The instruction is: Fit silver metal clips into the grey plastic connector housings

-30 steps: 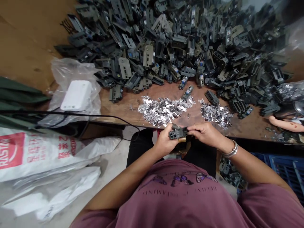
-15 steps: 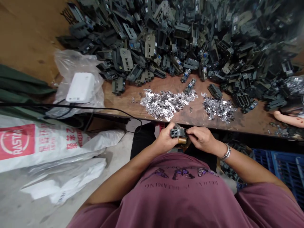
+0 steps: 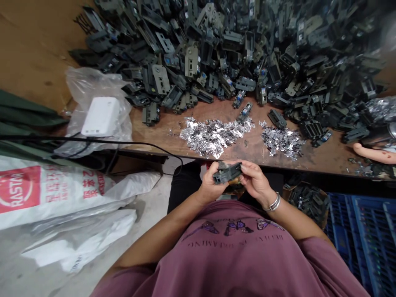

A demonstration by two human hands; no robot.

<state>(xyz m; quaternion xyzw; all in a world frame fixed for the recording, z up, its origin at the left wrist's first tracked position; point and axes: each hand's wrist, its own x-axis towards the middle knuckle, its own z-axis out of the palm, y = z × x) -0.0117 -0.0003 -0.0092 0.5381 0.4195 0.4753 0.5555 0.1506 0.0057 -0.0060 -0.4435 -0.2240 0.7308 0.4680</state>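
Close to my body, just off the table's front edge, I hold a dark grey plastic housing (image 3: 227, 173) tilted between both hands. My left hand (image 3: 210, 185) is closed around its left end. The fingers of my right hand (image 3: 256, 180) grip its right end, with the thumb on top. A yellowish-brown piece shows only partly beneath the housing. Beyond my hands lies a heap of small shiny metal plates (image 3: 213, 138), with a smaller heap of metal plates (image 3: 283, 141) to its right.
Many similar dark housings (image 3: 192, 60) are piled at the back of the wooden table (image 3: 148, 140). A white box (image 3: 101, 116) sits on clear plastic at left, beside a black cable (image 3: 139, 143). Blue crates (image 3: 361, 222) stand low right. Another person's finger (image 3: 374, 153) shows at the right edge.
The housing has turned from end-on to lengthwise across my hands. My right hand has shifted from pinching at its side to gripping its right end, and the wrist has moved left.
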